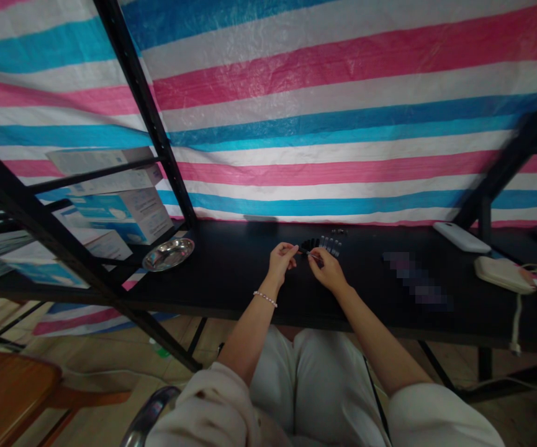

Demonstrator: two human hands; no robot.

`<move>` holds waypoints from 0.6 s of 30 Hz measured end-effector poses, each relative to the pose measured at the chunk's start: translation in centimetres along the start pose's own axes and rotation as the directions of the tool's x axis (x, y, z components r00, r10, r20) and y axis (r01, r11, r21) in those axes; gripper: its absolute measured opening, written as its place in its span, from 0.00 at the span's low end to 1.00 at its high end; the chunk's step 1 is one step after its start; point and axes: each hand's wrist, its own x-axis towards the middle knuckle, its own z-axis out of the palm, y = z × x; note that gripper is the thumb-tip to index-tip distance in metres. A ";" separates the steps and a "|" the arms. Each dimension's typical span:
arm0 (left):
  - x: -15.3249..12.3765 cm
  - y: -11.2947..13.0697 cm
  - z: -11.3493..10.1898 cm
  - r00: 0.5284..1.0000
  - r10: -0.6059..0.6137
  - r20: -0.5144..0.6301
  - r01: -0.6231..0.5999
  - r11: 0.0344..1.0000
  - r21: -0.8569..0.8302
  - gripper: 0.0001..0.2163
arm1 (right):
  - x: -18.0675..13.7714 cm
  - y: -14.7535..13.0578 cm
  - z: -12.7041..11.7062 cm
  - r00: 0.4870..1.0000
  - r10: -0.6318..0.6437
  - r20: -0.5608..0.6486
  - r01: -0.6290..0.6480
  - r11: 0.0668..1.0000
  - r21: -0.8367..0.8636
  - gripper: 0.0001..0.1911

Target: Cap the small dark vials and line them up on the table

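My left hand (282, 259) is closed in a pinch above the black tabletop (231, 267), with a bracelet of pale beads on its wrist. Close to its right, my right hand (328, 268) also pinches, and its fingertips point toward the left ones. A tiny dark, thin piece shows between the two hands, too small to name. Just behind the fingers lies a fan of narrow black strips (311, 244). Beside it stand several clear, narrow pieces (331, 244) in a row. A few tiny bits (339, 231) lie farther back.
A shiny metal dish (168, 254) sits at the left near the black rack post (154, 118). Boxes (123, 214) are stacked beyond it. On the right are a white case (461, 237), a cream device (505, 274) with a cable, and a blurred-out patch (417, 282). Striped sheeting (342, 143) hangs behind.
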 end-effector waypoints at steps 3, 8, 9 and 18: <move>0.1 -0.1 0.0 0.999 0.013 -0.043 -0.013 1.000 0.016 0.16 | -0.1 0.3 0.1 1.000 0.026 -0.009 -0.026 1.000 0.010 0.09; 0.2 -0.3 -0.2 0.997 0.028 -0.068 -0.023 0.997 0.076 0.16 | -0.2 0.4 0.1 0.999 0.037 -0.009 -0.037 0.999 0.008 0.08; 0.3 -0.4 -0.2 0.996 0.037 -0.075 -0.029 0.995 0.096 0.16 | -0.2 0.4 0.1 0.999 0.036 -0.009 -0.036 0.999 0.006 0.08; 0.3 -0.7 -0.6 0.983 0.172 -0.059 -0.154 0.959 0.237 0.13 | -0.1 0.4 0.0 0.999 0.045 0.001 -0.045 0.999 0.015 0.08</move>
